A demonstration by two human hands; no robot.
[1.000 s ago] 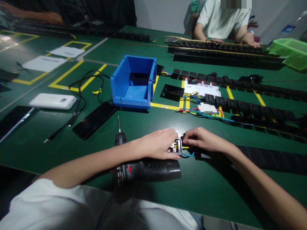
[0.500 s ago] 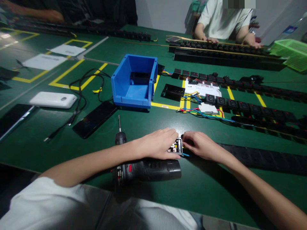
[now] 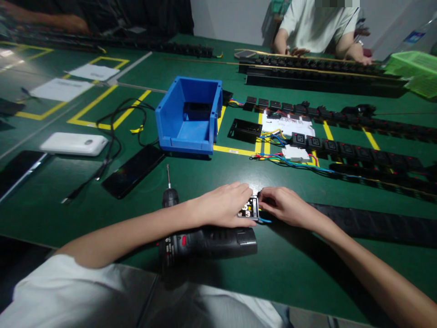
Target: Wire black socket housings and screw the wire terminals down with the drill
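My left hand (image 3: 227,202) is wrapped over a small terminal box (image 3: 251,208) with bright metal screws and yellow bits inside, gripping it on the green table. At the box's right side, my right hand (image 3: 282,205) has its fingers pinched together. What those fingers hold is hidden, though a short blue wire (image 3: 265,221) sticks out just below them. Under my left forearm lies a black cordless screwdriver (image 3: 211,243), its bit pointing away from me. A long black strip (image 3: 368,223) extends rightward from beyond my right wrist.
Ahead stands a blue bin (image 3: 186,148) with a dark part inside. Power strips with sockets (image 3: 331,146) and loose wires (image 3: 273,157) lie to the right. A phone (image 3: 134,171), cables and a white power bank (image 3: 73,144) are at left. Across the table sits a person (image 3: 314,27).
Both hands stay at the terminal box with almost no movement. The view has shifted very slightly. Across the table, the other person's hand has moved a little.
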